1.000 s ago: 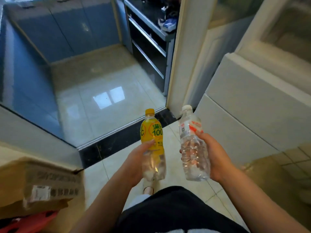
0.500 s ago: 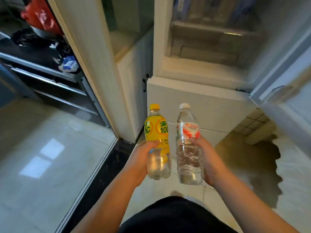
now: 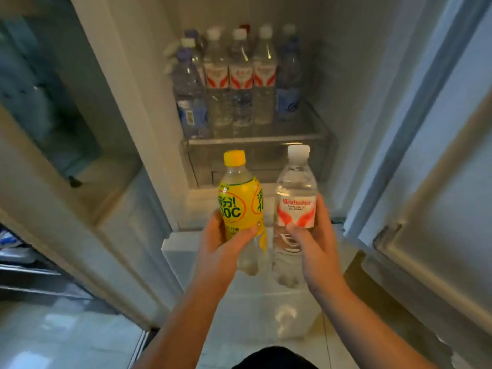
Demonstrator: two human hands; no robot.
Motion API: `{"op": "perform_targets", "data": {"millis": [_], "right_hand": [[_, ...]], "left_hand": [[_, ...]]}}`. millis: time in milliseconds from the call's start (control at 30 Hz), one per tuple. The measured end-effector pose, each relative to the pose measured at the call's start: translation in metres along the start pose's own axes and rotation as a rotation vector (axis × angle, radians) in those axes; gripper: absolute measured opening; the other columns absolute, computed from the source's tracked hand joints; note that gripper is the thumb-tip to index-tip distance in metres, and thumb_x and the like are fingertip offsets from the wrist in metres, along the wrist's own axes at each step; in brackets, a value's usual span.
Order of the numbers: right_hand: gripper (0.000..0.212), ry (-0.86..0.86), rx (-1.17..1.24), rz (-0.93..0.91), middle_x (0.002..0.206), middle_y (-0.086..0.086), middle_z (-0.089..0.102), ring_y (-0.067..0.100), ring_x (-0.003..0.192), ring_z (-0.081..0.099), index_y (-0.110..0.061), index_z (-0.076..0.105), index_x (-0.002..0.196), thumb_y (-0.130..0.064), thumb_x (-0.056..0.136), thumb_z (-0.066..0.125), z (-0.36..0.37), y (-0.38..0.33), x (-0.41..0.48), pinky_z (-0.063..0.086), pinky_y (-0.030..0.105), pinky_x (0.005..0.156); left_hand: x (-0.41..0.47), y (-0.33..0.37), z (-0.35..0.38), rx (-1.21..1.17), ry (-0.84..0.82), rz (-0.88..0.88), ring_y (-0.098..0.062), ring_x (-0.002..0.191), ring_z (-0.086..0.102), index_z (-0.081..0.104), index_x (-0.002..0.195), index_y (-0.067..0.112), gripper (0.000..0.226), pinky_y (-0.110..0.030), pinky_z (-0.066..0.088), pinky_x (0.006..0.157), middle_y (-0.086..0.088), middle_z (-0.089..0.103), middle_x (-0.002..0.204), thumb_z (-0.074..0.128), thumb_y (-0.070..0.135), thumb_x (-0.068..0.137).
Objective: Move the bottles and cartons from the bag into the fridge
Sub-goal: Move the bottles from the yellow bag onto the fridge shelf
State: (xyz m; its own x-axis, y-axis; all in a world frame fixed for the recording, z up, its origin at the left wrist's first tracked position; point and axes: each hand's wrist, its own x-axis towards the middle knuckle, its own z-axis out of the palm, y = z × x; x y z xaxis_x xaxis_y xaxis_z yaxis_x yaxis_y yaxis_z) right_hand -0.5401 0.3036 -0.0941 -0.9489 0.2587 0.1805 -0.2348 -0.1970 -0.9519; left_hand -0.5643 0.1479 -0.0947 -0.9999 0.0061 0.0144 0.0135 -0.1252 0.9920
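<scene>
My left hand (image 3: pixel 221 251) grips a yellow-labelled drink bottle (image 3: pixel 241 203) with a yellow cap, held upright. Beside it my right hand (image 3: pixel 316 243) grips a clear water bottle (image 3: pixel 295 198) with a white cap and a red-and-white label. Both bottles are held side by side in front of the open fridge (image 3: pixel 346 102), below its shelf (image 3: pixel 255 141). Several water bottles (image 3: pixel 239 83) stand in rows on that shelf. The bag is out of view.
The fridge door (image 3: pixel 439 182) stands open at the right. A clear drawer (image 3: pixel 255 166) sits under the shelf. A white cabinet with a glass door (image 3: pixel 53 107) is at the left, and glossy floor tiles (image 3: pixel 66 336) lie at the lower left.
The view has swung from the kitchen floor up to the open fridge interior. Both hands have kept their bottles and raised them toward the shelf.
</scene>
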Motion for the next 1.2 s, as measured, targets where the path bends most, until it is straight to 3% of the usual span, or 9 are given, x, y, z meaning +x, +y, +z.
{"op": "perform_targets", "data": {"millis": [133, 233, 333, 467, 567, 733, 933, 1033, 1200], "right_hand": [[0.064, 0.031, -0.009, -0.178, 0.130, 0.006, 0.061, 0.023, 0.118, 0.061, -0.019, 0.040, 0.145, -0.012, 0.085, 0.065, 0.006, -0.014, 0.060, 0.053, 0.038, 0.095], [0.069, 0.084, 0.019, -0.257, 0.131, -0.001, 0.061, 0.014, 0.117, 0.061, -0.023, 0.040, 0.145, -0.008, 0.085, 0.070, 0.011, -0.027, 0.097, 0.052, 0.024, 0.089], [0.070, 0.092, 0.025, -0.353, 0.134, 0.000, 0.059, 0.012, 0.119, 0.060, -0.017, 0.037, 0.147, 0.001, 0.086, 0.065, 0.017, -0.041, 0.132, 0.050, 0.020, 0.091], [0.070, 0.112, 0.006, -0.439, 0.134, 0.003, 0.059, 0.016, 0.121, 0.059, -0.013, 0.037, 0.145, 0.006, 0.085, 0.067, 0.027, -0.050, 0.178, 0.048, 0.024, 0.097], [0.070, 0.081, -0.003, -0.432, 0.132, 0.004, 0.060, 0.019, 0.120, 0.060, -0.014, 0.039, 0.143, -0.006, 0.081, 0.070, 0.036, -0.051, 0.208, 0.049, 0.031, 0.099], [0.061, -0.002, -0.059, -0.424, 0.116, 0.002, 0.063, 0.005, 0.101, 0.064, -0.013, 0.043, 0.128, -0.007, 0.075, 0.073, 0.057, -0.053, 0.253, 0.049, 0.018, 0.086], [0.060, -0.137, -0.176, -0.380, 0.116, -0.004, 0.059, -0.008, 0.096, 0.063, -0.011, 0.036, 0.128, 0.008, 0.082, 0.069, 0.076, -0.036, 0.292, 0.048, 0.012, 0.082], [0.063, -0.159, -0.228, -0.355, 0.123, 0.000, 0.059, -0.007, 0.103, 0.061, -0.008, 0.035, 0.134, 0.009, 0.083, 0.068, 0.079, -0.019, 0.300, 0.046, 0.012, 0.086], [0.067, -0.182, -0.287, -0.322, 0.141, -0.004, 0.053, 0.002, 0.128, 0.050, -0.022, 0.035, 0.147, -0.014, 0.090, 0.069, 0.071, -0.004, 0.308, 0.041, 0.026, 0.108]], "left_hand": [[0.056, 0.023, 0.027, -0.035, 0.022, 0.122, -0.022, 0.093, 0.071, 0.063, 0.111, 0.012, 0.053, -0.031, 0.057, 0.078, -0.006, 0.075, 0.100, 0.080, 0.015, 0.060], [0.091, 0.040, 0.042, -0.040, 0.053, 0.195, -0.021, 0.088, 0.072, 0.063, 0.105, 0.013, 0.052, -0.035, 0.057, 0.076, -0.006, 0.075, 0.095, 0.082, 0.014, 0.057], [0.126, 0.058, 0.056, 0.001, 0.042, 0.258, -0.019, 0.093, 0.072, 0.064, 0.110, 0.017, 0.053, -0.037, 0.057, 0.082, -0.001, 0.075, 0.099, 0.085, 0.013, 0.061], [0.167, 0.079, 0.068, 0.065, 0.076, 0.333, -0.006, 0.090, 0.070, 0.063, 0.106, 0.025, 0.048, -0.028, 0.056, 0.081, 0.005, 0.074, 0.096, 0.088, 0.010, 0.067], [0.191, 0.091, 0.064, 0.164, 0.115, 0.373, 0.007, 0.084, 0.063, 0.059, 0.103, 0.034, 0.046, -0.014, 0.050, 0.073, 0.014, 0.068, 0.097, 0.086, 0.016, 0.070], [0.233, 0.098, 0.049, 0.261, 0.194, 0.380, 0.000, 0.090, 0.060, 0.057, 0.104, 0.032, 0.047, -0.014, 0.043, 0.068, 0.008, 0.064, 0.102, 0.087, 0.024, 0.069], [0.273, 0.083, 0.027, 0.382, 0.300, 0.365, -0.015, 0.088, 0.067, 0.064, 0.103, 0.024, 0.046, -0.034, 0.055, 0.074, 0.000, 0.069, 0.098, 0.089, 0.027, 0.063], [0.280, 0.072, 0.021, 0.426, 0.339, 0.370, -0.014, 0.087, 0.067, 0.067, 0.102, 0.025, 0.055, -0.045, 0.057, 0.077, 0.003, 0.069, 0.096, 0.080, 0.051, 0.055], [0.284, 0.062, 0.020, 0.542, 0.379, 0.451, -0.015, 0.095, 0.063, 0.064, 0.109, 0.031, 0.059, -0.045, 0.056, 0.078, 0.008, 0.065, 0.101, 0.068, 0.064, 0.060]]}}
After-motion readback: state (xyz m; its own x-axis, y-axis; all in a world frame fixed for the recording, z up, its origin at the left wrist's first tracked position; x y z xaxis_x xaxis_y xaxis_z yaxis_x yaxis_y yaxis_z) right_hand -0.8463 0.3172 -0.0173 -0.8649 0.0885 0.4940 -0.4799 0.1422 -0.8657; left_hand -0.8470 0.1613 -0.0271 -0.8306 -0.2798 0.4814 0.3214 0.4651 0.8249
